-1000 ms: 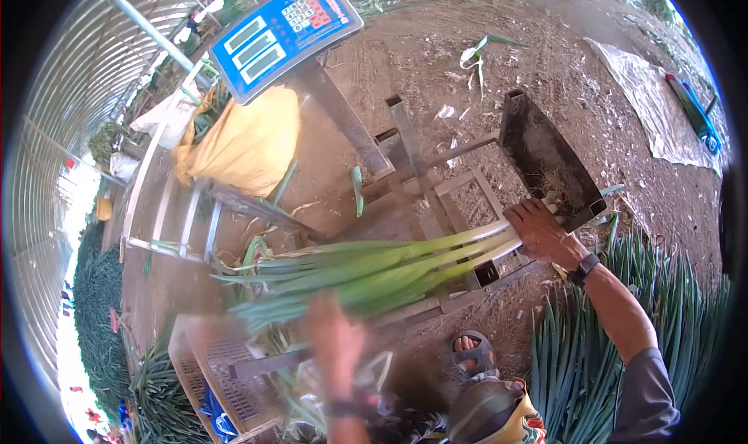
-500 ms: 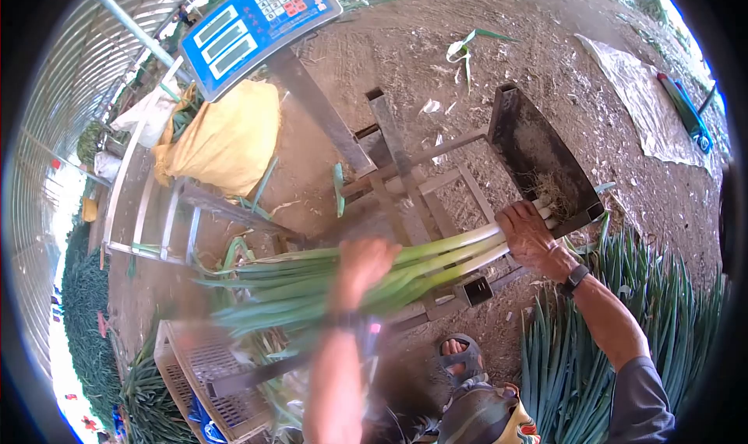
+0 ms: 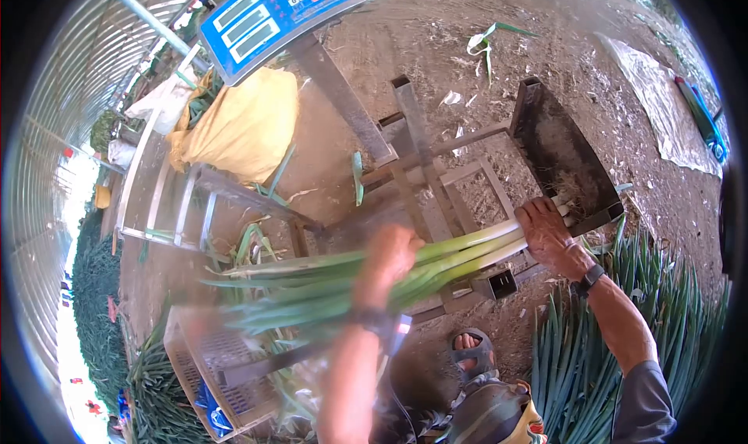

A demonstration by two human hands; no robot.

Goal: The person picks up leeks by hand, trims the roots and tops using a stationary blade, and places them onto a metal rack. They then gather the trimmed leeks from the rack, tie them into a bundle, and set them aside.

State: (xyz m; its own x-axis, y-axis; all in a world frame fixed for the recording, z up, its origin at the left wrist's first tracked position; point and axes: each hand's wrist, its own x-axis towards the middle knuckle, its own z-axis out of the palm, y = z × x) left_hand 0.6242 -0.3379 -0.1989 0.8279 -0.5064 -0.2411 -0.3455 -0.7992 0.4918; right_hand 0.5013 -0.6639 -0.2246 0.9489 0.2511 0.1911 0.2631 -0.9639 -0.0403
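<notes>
A bunch of long green onions [image 3: 460,255] lies across the metal frame, white root ends to the right and green leaves to the left. My right hand [image 3: 548,230] is closed around the white stalks close to the roots, which rest at the metal trough [image 3: 562,152]. Over the green part of the bunch, my left hand [image 3: 392,253] is curled in a fist-like grip, blurred by motion. The leaf tips left of it are smeared too. Both wrists wear dark bands.
A blue digital scale display [image 3: 273,19] stands on a post beyond the frame. Left are a yellow sack [image 3: 245,128] and a plastic crate [image 3: 191,350]. More green onions [image 3: 623,327] are piled at the right. A pale sheet [image 3: 662,105] lies on the soil.
The whole scene has shifted a little to the right as my head turned. Both hands stay on the green onions, with little visible shift along them.
</notes>
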